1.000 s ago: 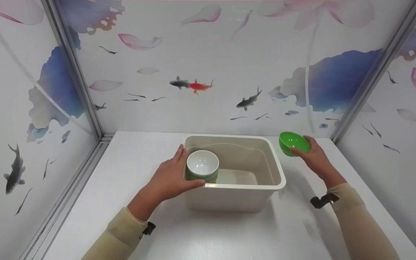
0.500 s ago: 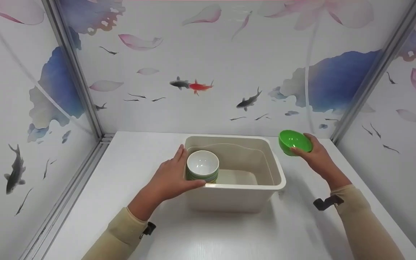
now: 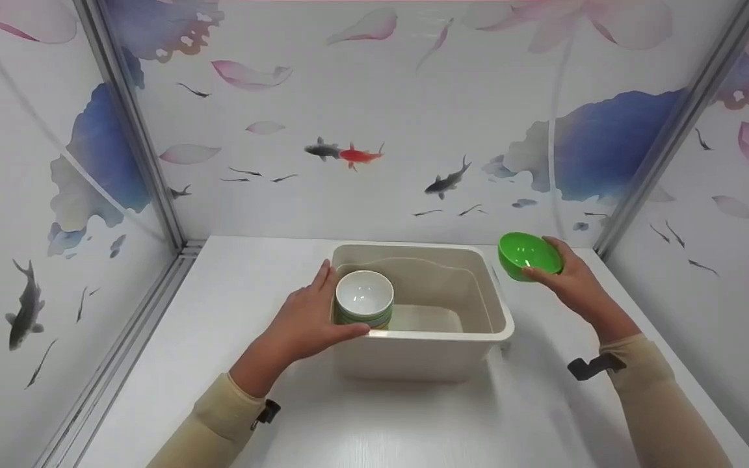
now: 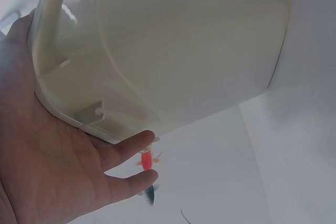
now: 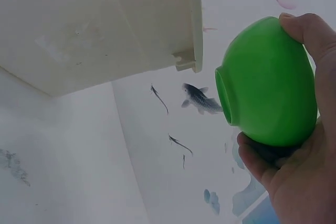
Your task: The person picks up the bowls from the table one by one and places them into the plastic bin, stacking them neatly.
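In the head view, a beige plastic bin (image 3: 413, 357) stands on the white table. My left hand (image 3: 304, 320) lies against its left end, thumb along the front rim. The left wrist view shows two fingers (image 4: 128, 148) stretched straight past the edge. Inside the bin, at its left end, is a stack of bowls (image 3: 365, 294); the top one is white inside, with greenish sides. Beyond the bin's right side, my right hand (image 3: 573, 279) holds a green bowl (image 3: 530, 255) up off the table, mouth tilted up. Thumb and fingers clasp its sides in the right wrist view (image 5: 270, 82).
A white back wall (image 3: 374, 208) with painted fish and petals rises close behind the bin. Side panels meet it at metal corner posts (image 3: 131, 123). The bin's right half shows its bare floor (image 3: 426, 318).
My right hand and forearm have shifted slightly right, and the green bowl sits slightly higher. The left hand, the bin and the stacked bowls keep their places.
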Available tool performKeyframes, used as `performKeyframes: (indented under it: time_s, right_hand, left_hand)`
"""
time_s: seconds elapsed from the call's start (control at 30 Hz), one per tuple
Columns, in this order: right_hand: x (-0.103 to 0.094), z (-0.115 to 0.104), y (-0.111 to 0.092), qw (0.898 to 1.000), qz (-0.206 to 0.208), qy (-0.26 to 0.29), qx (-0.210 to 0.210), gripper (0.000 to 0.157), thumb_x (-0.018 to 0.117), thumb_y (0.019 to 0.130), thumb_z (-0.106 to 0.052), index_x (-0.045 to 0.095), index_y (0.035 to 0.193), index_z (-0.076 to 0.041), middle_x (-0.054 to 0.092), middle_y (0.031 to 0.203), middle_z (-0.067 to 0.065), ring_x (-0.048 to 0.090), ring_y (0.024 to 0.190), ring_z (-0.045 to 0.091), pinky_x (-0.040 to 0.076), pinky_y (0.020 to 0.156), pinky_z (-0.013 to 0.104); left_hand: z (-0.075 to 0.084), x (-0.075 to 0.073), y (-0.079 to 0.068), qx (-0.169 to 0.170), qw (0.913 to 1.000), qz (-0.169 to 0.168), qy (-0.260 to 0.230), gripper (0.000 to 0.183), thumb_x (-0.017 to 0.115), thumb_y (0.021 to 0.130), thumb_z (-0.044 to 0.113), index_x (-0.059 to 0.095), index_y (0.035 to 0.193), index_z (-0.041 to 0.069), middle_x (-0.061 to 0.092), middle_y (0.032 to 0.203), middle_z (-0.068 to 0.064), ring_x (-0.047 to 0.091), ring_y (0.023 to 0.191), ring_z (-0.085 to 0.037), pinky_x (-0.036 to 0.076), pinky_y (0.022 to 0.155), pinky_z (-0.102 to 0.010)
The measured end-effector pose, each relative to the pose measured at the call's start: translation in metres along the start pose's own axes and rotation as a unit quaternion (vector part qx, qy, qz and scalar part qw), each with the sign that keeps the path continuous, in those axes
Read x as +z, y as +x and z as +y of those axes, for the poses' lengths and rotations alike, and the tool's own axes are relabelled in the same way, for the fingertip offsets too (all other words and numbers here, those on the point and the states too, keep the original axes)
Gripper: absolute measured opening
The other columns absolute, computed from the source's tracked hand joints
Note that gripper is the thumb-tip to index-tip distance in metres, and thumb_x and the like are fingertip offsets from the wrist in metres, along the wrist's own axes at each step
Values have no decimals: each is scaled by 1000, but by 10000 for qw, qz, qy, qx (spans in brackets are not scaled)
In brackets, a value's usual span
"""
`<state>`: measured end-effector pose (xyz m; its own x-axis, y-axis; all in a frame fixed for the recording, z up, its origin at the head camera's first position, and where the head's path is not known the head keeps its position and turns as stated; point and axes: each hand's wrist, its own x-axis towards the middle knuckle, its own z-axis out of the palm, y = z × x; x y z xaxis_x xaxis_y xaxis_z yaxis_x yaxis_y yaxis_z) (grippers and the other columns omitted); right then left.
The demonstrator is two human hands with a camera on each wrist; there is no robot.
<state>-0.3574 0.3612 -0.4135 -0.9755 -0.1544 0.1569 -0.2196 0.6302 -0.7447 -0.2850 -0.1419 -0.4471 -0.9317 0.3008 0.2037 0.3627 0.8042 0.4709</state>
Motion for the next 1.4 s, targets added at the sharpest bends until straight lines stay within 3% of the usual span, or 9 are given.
performKeyframes:
  time_s: [0.13,0.23,0.3,0.9,1.4]
  right_hand:
    - [-1,-3,-2,9999,-52,-43,-101,100,77,105,-43,19,174,0,43,161,35,50,143,48,50,112,43]
    - [-1,-3,-4,9998,-58,-71,-197,97,77,105,-40,22,174,1,46,158,34,52,140,46,48,99,23]
    - [-1,-4,-4,9997,-61,-62,-226,96,77,105,-39,23,173,2,47,157,34,52,139,46,46,95,18]
    - [10,-15,-2,9976,-161,236,-631,94,83,101,-25,27,172,2,50,157,29,55,133,39,49,91,12]
    - [28,-45,10,9935,-700,616,-649,91,88,98,-23,36,168,3,52,158,25,57,132,35,50,97,15]
  left_hand:
    - [0,1,0,-14,10000,34,7,132,76,84,83,26,175,3,18,183,-17,53,146,-52,43,120,-64]
    - [1,0,-2,-13,10000,60,-10,129,79,85,80,26,175,4,19,183,-17,54,144,-53,43,119,-64]
    - [1,0,-2,-12,10000,65,-14,130,78,84,82,27,175,5,20,183,-16,55,144,-53,44,119,-64]
    - [2,0,-1,-69,9999,76,-63,130,81,84,78,26,176,5,19,183,-16,54,146,-51,44,119,-64]
    - [1,1,0,-23,10000,62,-66,130,78,84,81,28,175,5,19,183,-18,55,144,-51,44,119,-63]
